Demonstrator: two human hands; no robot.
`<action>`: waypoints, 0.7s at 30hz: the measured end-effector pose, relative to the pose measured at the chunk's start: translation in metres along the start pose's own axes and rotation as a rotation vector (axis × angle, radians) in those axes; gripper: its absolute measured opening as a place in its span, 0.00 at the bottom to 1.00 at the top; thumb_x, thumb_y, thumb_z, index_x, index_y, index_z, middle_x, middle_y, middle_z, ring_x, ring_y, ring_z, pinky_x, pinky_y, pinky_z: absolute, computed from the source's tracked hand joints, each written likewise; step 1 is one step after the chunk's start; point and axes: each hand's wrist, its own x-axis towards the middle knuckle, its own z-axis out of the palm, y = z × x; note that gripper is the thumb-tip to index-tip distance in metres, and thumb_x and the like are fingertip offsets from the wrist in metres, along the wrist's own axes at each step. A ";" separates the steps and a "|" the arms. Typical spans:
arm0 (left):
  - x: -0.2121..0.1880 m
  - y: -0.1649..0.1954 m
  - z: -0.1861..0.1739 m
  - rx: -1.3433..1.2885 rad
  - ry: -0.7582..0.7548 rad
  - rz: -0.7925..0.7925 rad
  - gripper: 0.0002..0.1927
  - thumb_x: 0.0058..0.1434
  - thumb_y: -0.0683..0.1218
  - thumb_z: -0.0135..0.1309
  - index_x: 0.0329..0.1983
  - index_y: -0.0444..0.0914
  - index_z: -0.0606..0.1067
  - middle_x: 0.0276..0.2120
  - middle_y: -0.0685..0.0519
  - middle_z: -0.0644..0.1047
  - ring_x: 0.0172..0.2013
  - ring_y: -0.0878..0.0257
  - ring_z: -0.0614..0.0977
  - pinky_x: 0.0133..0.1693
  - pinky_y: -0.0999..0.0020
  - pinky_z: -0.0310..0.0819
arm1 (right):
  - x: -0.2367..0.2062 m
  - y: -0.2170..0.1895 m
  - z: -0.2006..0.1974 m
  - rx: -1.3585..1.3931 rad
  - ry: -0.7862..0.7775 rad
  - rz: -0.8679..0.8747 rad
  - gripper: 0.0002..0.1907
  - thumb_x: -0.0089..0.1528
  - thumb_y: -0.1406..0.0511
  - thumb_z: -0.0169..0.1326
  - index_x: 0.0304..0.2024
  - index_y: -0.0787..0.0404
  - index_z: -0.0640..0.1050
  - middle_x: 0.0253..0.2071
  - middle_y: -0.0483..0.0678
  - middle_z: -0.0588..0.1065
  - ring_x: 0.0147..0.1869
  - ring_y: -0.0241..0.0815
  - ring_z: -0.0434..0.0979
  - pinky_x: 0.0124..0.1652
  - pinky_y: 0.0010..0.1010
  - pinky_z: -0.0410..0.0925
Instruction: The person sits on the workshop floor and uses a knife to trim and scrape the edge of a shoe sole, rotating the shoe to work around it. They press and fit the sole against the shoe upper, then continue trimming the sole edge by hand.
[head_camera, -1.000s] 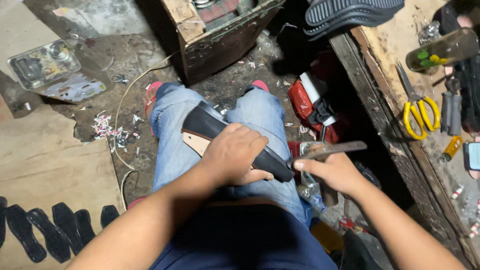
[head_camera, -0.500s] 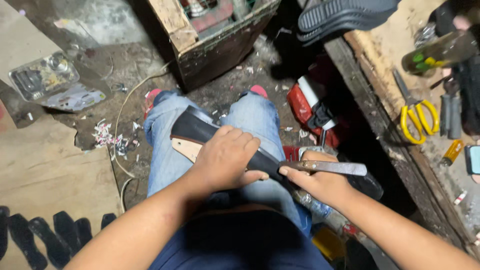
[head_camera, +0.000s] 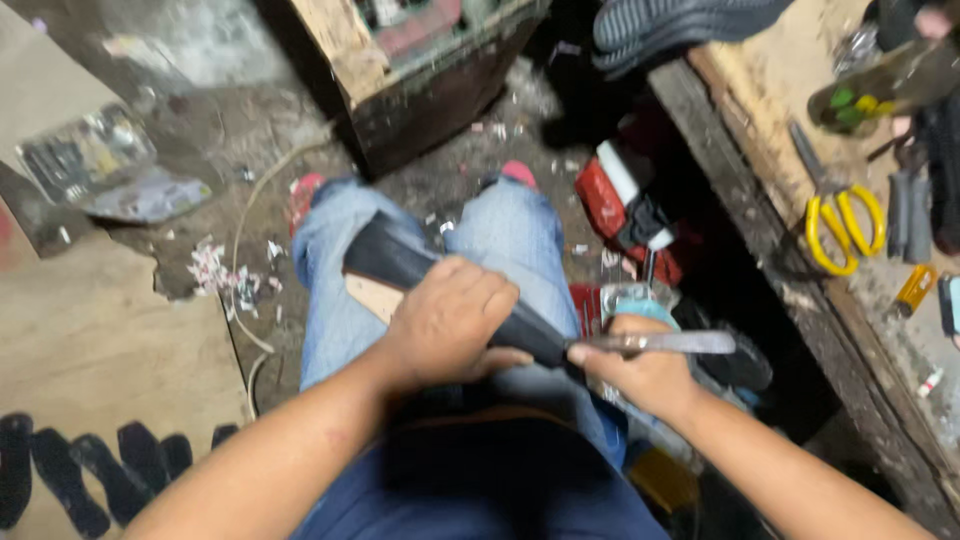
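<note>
While pinned across the lap, black sole (head_camera: 400, 262) looks flexible, rubbery (light): left hand (head_camera: 447, 318) clamped mid-length, right hand (head_camera: 650, 375) gripping metal blade (head_camera: 665, 343).

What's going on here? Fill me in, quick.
A seated person presses a black shoe sole down across their lap with the left hand. The right hand holds a flat metal blade against the sole's near end. Yellow-handled scissors lie on the wooden bench to the right, and black sole cutouts lie on the board at lower left.
</note>
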 end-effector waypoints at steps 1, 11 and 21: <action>-0.001 0.002 -0.002 -0.020 -0.002 0.000 0.32 0.48 0.62 0.66 0.45 0.34 0.75 0.38 0.48 0.76 0.43 0.49 0.77 0.51 0.55 0.67 | 0.004 -0.004 -0.006 0.000 -0.046 -0.029 0.24 0.50 0.62 0.71 0.14 0.58 0.67 0.14 0.42 0.68 0.19 0.32 0.64 0.21 0.30 0.59; -0.061 -0.046 -0.014 0.089 0.488 -0.677 0.30 0.61 0.54 0.61 0.59 0.32 0.71 0.53 0.39 0.74 0.56 0.41 0.72 0.59 0.47 0.60 | -0.013 -0.033 0.010 -0.005 -0.090 -0.016 0.24 0.50 0.61 0.70 0.15 0.60 0.67 0.15 0.41 0.66 0.21 0.32 0.61 0.21 0.30 0.58; -0.065 -0.075 -0.018 0.036 0.534 -0.702 0.29 0.55 0.54 0.62 0.56 0.33 0.73 0.50 0.43 0.76 0.53 0.44 0.74 0.56 0.50 0.64 | 0.022 -0.051 0.039 0.035 -0.104 0.165 0.22 0.51 0.61 0.71 0.16 0.61 0.69 0.14 0.42 0.66 0.20 0.31 0.60 0.21 0.29 0.56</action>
